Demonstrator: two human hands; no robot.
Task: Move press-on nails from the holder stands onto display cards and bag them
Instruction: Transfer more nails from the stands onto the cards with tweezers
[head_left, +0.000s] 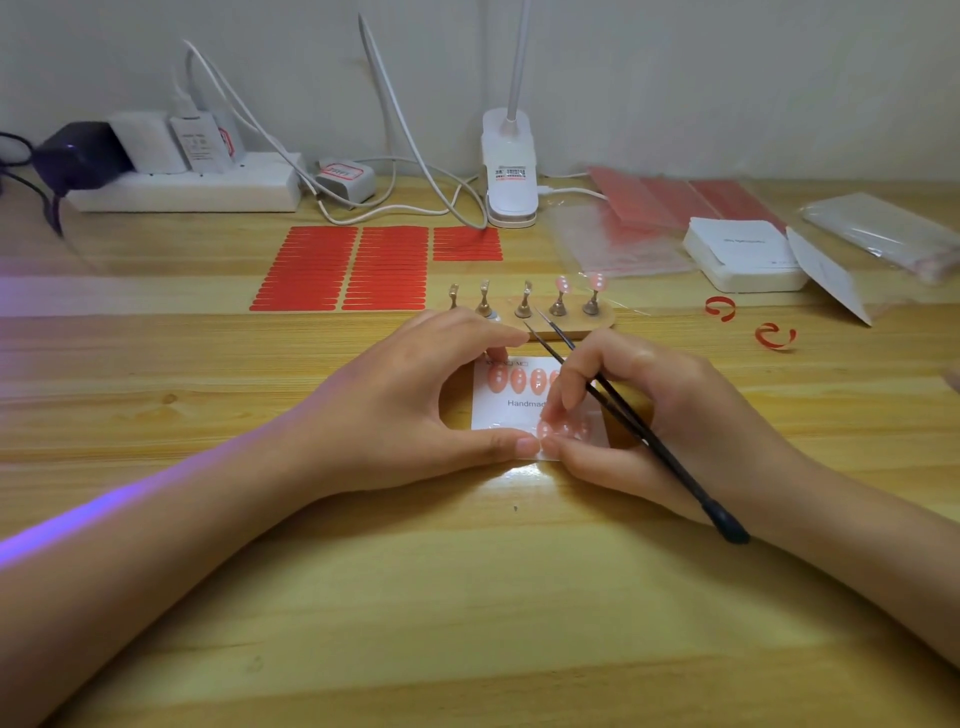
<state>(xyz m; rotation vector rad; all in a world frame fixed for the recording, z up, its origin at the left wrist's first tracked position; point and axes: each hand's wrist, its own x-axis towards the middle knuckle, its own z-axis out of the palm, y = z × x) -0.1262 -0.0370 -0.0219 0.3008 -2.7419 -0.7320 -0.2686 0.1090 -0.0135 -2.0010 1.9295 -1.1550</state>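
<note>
A white display card (506, 410) printed "Handmade" lies flat on the table between my hands. Pink press-on nails (519, 381) sit in its top row and more along its bottom edge. My left hand (415, 410) pinches the card, index finger at the top edge and thumb at the bottom edge. My right hand (639, 415) holds black tweezers (623, 415) across the palm while its index finger and thumb press a pink nail (545, 430) in the bottom row. Behind the card a wooden holder stand (597, 325) carries several metal pegs; the two on the right bear pink nails (563, 284).
Red adhesive strip sheets (343, 270) lie behind the stand. Two curled red strip backings (774, 335) lie at the right. A stack of white cards (743, 254), clear bags (623, 244), a clip lamp (509, 171) and a power strip (187, 189) with cables line the back.
</note>
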